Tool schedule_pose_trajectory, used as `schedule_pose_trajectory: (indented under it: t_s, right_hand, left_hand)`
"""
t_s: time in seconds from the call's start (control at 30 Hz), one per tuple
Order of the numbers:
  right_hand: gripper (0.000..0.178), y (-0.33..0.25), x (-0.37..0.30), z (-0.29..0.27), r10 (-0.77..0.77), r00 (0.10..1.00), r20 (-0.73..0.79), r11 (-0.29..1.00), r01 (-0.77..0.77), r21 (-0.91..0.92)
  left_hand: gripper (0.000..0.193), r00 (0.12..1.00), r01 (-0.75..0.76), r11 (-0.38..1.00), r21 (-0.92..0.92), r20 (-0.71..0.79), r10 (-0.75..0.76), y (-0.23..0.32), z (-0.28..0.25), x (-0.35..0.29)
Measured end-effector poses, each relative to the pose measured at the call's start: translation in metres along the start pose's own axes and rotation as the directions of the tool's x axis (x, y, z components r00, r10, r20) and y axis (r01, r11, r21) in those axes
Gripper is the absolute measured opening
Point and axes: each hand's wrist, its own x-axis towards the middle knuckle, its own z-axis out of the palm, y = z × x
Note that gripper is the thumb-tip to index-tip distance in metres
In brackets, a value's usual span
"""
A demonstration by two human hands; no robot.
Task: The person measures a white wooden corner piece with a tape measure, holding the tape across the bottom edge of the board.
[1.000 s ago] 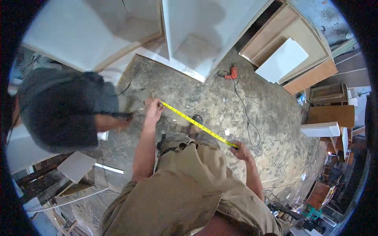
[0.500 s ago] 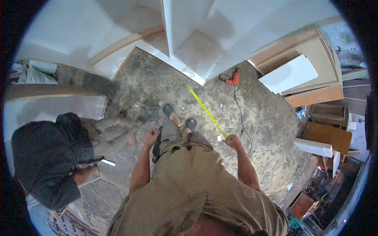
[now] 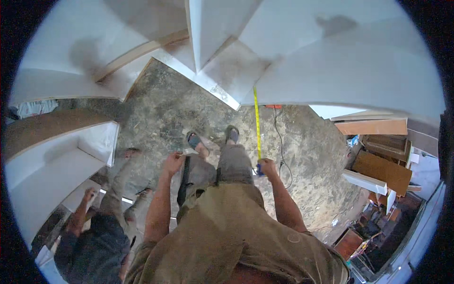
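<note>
The right hand (image 3: 268, 167) has its fingers wrapped around the tape measure (image 3: 257, 125), whose yellow blade stretches far, right of 2 sandalled feet (image 3: 232, 134), to the white cabinet (image 3: 302, 78). The left hand (image 3: 173, 163), near the left thigh, has curled fingers; whether they grip anything, I cannot tell. A co-worker (image 3: 97, 244) is at near left.

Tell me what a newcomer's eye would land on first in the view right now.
Probably the bright yellow measuring tape, drawn out from the right hand just right of centre, its far end overlapping the white panels in the view. Those panels would likely come next, filling most of the top of the picture. A co-worker in a dark top shows at the lower left, below a white open cabinet.
</note>
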Motion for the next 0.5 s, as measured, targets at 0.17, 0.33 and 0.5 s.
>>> schedule_pose_trajectory:
  t_s: [0.17, 0.33, 0.5]
  right_hand:
    - [0.036, -0.087, 0.069, 0.010, 0.022, 0.981, 0.190, 1.000, -0.022, -0.001]
    - [0.047, -0.123, 0.111, 0.027, -0.012, 0.935, 0.353, 0.979, 0.084, -0.188]
    - [0.056, -0.102, 0.129, 0.028, 0.049, 0.919, 0.392, 0.997, -0.068, 0.034]
  left_hand:
    - [0.043, 0.975, -0.091, 0.976, -0.196, 0.184, 0.128, 0.121, 0.062, 0.018]
    - [0.042, 0.994, -0.016, 0.939, -0.343, 0.099, 0.053, 0.169, 0.181, 0.061]
    - [0.039, 0.980, 0.128, 0.782, -0.610, 0.197, -0.007, 0.146, 0.292, 0.118]
